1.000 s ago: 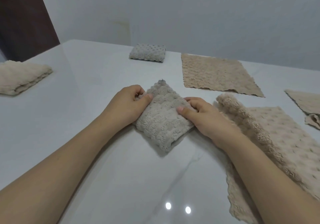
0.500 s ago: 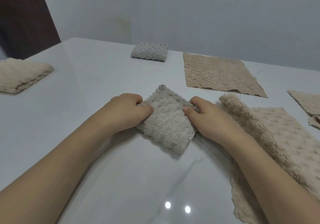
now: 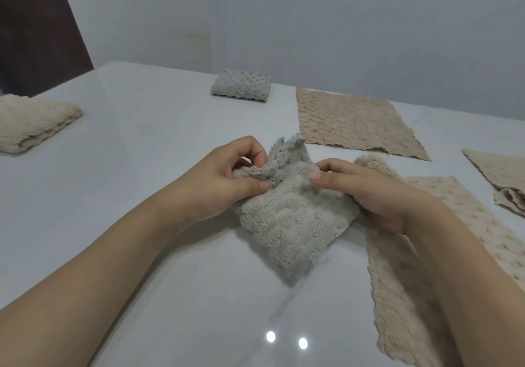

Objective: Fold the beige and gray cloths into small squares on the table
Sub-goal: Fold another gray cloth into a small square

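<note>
A folded gray cloth [image 3: 292, 224] lies in front of me on the white table [image 3: 142, 139]. My left hand [image 3: 224, 179] pinches its raised far-left edges between thumb and fingers. My right hand [image 3: 366, 193] holds the cloth's right side, thumb on top, fingers curled behind it. Under my right forearm lies an unfolded beige cloth [image 3: 454, 224] with one edge turned over. A second flat beige cloth [image 3: 352, 122] lies farther back.
A folded gray cloth [image 3: 241, 86] sits at the table's far middle. A folded beige cloth [image 3: 31, 122] rests at the left edge. Another beige cloth [image 3: 502, 173] lies partly rumpled at the right edge. A wall stands behind the table.
The gray cloth's far edges have come up off the table. My left hand went from pressing its side to pinching those layers, and my right thumb moved onto the top.
</note>
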{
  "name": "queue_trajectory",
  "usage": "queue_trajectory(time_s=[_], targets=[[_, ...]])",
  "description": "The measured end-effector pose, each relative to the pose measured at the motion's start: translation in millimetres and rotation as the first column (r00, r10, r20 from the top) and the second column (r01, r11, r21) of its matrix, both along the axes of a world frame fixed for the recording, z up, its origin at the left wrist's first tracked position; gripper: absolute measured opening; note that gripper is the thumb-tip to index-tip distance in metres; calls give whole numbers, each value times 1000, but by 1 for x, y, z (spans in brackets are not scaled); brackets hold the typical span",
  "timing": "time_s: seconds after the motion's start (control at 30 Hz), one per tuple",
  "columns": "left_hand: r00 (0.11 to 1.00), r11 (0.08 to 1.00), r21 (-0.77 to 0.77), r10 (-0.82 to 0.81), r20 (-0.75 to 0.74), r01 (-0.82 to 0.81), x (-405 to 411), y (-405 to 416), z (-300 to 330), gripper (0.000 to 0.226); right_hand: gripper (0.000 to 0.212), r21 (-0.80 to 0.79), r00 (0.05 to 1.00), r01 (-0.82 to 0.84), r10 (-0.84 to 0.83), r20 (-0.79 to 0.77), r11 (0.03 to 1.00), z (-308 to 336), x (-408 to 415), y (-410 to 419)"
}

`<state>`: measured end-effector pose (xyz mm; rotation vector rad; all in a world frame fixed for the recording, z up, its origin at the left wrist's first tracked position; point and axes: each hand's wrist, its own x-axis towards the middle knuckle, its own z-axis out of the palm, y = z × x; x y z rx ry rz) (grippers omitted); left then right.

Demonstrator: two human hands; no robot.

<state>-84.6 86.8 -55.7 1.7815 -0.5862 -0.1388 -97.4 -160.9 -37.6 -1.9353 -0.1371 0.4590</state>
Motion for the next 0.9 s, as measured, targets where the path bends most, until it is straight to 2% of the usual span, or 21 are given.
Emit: queue_trajectory(time_s=[0.1,0.2,0.3,0.4,0.53,0.63,0.7,0.8,0.9], targets=[[996,999,-16,46,-70,-47,0,0,2,22,34,128,998,60,-57,-23,990,-5,-1,5],[965,995,75,76,-251,-58,1,-1,3,22,13,211,996,79,-84,15,974,-10,-1,7],[907,995,-27,73,-415,-92,1,-1,7,22,9,301,998,40,-51,30,953,-11,-3,9],[928,994,15,102,-358,-104,0,-2,6,23,13,327,999,-17,6,36,945,-13,-4,9],[931,995,66,89,-353,-70,2,-1,7,6,15,351,999,-18,3,45,936,-18,-2,8],[900,1000,5,23,-435,-23,2,1,10,26,16,365,997,-38,11,74,930,-18,-3,9],[884,1000,-31,-9,-467,-6,0,0,13,30,14,379,996,-54,21,90,924,-17,-4,11],[880,999,8,39,-473,-40,-2,-2,12,25,11,379,993,-61,19,114,923,-17,-5,13],[900,990,113,120,-418,-79,-1,-2,10,17,7,337,993,-55,15,121,940,-18,-4,11]])
